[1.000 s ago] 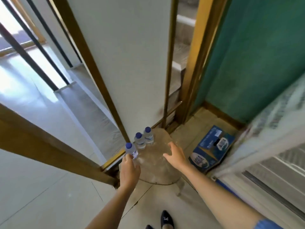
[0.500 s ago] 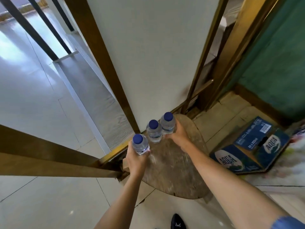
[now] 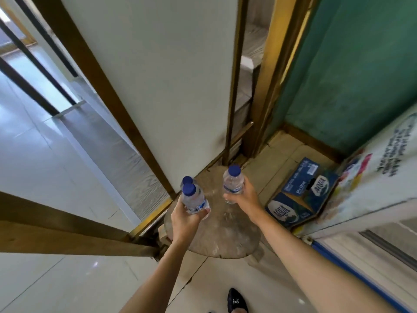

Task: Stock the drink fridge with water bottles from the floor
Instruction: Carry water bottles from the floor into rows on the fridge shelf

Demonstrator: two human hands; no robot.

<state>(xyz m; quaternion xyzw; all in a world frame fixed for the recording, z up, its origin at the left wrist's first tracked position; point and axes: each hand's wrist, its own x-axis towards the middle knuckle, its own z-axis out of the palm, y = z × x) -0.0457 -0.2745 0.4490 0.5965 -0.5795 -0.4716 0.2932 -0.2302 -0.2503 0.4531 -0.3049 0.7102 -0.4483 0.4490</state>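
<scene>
Lower centre: the fingers of our left hand (image 3: 184,220) clamp one water bottle (image 3: 194,199), a second bottle (image 3: 186,180) just behind it, and our right hand (image 3: 243,197) grips a third bottle (image 3: 233,181) above the wooden stool (image 3: 225,236); none yet stands in the fridge (image 3: 372,172) at right, so stocking remains.

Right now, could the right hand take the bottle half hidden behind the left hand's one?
Probably not: the right hand grips its own bottle, so that grip is full, though the path to the hidden bottle looks open.
</scene>
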